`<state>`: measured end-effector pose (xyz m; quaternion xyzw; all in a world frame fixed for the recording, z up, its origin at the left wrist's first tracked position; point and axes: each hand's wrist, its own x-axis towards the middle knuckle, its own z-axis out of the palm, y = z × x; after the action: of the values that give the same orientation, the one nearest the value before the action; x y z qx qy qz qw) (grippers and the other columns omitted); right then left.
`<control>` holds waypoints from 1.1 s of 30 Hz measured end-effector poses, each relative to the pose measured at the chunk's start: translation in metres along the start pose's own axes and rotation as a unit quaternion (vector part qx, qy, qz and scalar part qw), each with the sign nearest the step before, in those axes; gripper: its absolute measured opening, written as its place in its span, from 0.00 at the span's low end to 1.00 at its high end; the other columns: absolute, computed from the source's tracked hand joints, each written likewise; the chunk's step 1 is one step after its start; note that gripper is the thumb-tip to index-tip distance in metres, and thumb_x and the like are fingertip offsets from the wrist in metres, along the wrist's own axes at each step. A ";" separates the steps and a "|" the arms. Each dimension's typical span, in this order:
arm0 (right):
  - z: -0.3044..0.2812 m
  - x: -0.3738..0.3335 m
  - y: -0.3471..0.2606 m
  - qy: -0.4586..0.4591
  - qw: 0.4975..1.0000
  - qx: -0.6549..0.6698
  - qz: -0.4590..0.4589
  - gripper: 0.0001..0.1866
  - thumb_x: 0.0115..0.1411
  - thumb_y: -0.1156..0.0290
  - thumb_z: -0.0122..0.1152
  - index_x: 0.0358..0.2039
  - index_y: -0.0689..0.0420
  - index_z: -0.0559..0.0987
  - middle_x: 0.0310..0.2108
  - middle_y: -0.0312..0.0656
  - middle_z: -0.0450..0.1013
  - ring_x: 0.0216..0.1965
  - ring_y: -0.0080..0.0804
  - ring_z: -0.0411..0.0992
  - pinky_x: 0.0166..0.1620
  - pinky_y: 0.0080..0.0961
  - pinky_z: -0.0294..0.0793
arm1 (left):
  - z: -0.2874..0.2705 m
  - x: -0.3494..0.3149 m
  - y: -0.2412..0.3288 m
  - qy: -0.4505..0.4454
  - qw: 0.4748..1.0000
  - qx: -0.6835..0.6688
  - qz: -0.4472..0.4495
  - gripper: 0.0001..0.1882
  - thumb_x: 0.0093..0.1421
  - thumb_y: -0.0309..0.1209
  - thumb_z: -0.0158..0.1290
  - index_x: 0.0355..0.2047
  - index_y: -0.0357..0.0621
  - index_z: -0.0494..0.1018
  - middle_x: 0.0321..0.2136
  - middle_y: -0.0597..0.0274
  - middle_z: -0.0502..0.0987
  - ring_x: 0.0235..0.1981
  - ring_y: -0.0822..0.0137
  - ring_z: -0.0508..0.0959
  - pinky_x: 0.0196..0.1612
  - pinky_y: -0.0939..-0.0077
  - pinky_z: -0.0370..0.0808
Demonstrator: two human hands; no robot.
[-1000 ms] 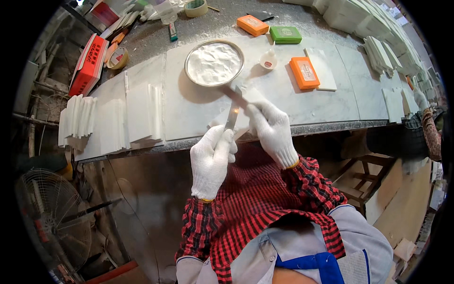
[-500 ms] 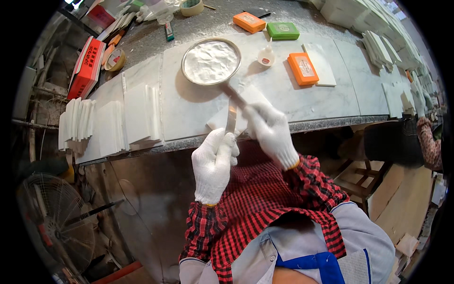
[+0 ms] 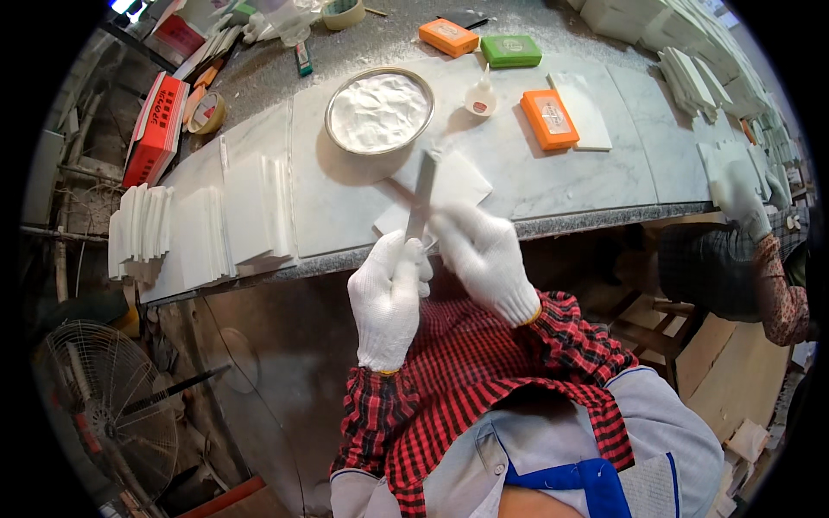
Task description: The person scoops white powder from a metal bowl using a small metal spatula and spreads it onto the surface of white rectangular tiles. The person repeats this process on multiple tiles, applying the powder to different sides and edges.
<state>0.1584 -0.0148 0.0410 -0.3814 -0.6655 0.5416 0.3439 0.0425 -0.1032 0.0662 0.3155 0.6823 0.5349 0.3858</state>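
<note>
My left hand [image 3: 384, 298], in a white knit glove, is closed round the lower end of a flat metal spatula [image 3: 424, 186], whose blade points up. My right hand [image 3: 485, 263], also gloved and closed, grips a second flat blade [image 3: 395, 190]. That one is smeared by motion and crosses behind or against the first; its handle is hidden in the glove. Just beyond the blades sits a round metal bowl [image 3: 329, 123] holding white paste [image 3: 380, 112]. White flat pieces [image 3: 462, 180] lie on the table beneath both hands.
On the marble-topped table [image 3: 579, 186] stand a small white squeeze bottle [image 3: 480, 99], orange boxes [image 3: 550, 119] and a green box [image 3: 511, 50]. Stacked white sheets [image 3: 259, 207] line the left. At the far right, another person's gloved hand [image 3: 741, 197] reaches to the table. A fan [image 3: 108, 414] stands lower left.
The right-hand blade has swung from the bowl's rim down across the left-hand one. My left blade's face has turned from coppery to grey. The other person's hand has come into fuller view.
</note>
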 end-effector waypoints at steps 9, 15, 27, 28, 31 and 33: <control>-0.002 0.000 -0.002 -0.007 0.999 0.003 -0.037 0.08 0.68 0.72 0.60 0.41 0.64 0.81 0.25 0.48 0.77 0.26 0.25 0.76 0.32 0.26 0.75 | 0.002 -0.002 -0.001 0.012 1.000 0.001 -0.007 0.12 0.72 0.32 0.50 0.42 0.35 0.78 0.22 0.70 0.74 0.23 0.81 0.71 0.27 0.84 0.70; -0.003 -0.003 -0.001 0.014 0.998 -0.020 -0.058 0.08 0.68 0.72 0.60 0.42 0.63 0.81 0.26 0.49 0.78 0.26 0.30 0.80 0.31 0.28 0.76 | 0.004 -0.002 0.000 0.007 1.000 0.002 -0.005 0.12 0.73 0.32 0.49 0.43 0.35 0.78 0.22 0.70 0.74 0.23 0.82 0.70 0.28 0.84 0.70; -0.009 0.010 -0.009 0.039 0.997 0.051 0.032 0.09 0.68 0.70 0.60 0.41 0.63 0.81 0.26 0.48 0.79 0.25 0.30 0.79 0.30 0.27 0.76 | 0.009 -0.003 -0.001 0.011 0.999 -0.029 -0.012 0.13 0.72 0.33 0.50 0.45 0.35 0.78 0.22 0.69 0.74 0.23 0.81 0.70 0.27 0.84 0.70; -0.008 0.011 -0.003 0.045 0.999 0.029 0.003 0.08 0.68 0.70 0.60 0.41 0.63 0.81 0.25 0.48 0.79 0.24 0.30 0.79 0.30 0.27 0.76 | 0.009 -0.003 -0.002 0.012 1.000 -0.022 -0.007 0.13 0.72 0.32 0.50 0.45 0.35 0.78 0.22 0.69 0.74 0.23 0.81 0.70 0.27 0.83 0.70; -0.001 -0.003 -0.006 0.024 1.000 -0.003 -0.016 0.08 0.68 0.71 0.60 0.40 0.62 0.81 0.26 0.47 0.79 0.24 0.31 0.79 0.29 0.27 0.76 | 0.013 -0.004 -0.001 0.015 1.000 -0.010 0.000 0.12 0.72 0.32 0.50 0.46 0.36 0.78 0.22 0.69 0.74 0.23 0.81 0.71 0.27 0.83 0.70; -0.001 -0.004 -0.003 0.021 1.000 0.007 -0.021 0.08 0.68 0.71 0.59 0.41 0.62 0.81 0.25 0.48 0.78 0.24 0.32 0.79 0.30 0.28 0.75 | 0.014 -0.006 -0.003 0.024 1.000 -0.005 -0.009 0.12 0.72 0.31 0.50 0.46 0.36 0.78 0.22 0.70 0.74 0.23 0.82 0.71 0.27 0.84 0.70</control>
<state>0.1609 -0.0176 0.0440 -0.3765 -0.6620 0.5310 0.3715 0.0574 -0.1023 0.0624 0.2947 0.6918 0.5421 0.3751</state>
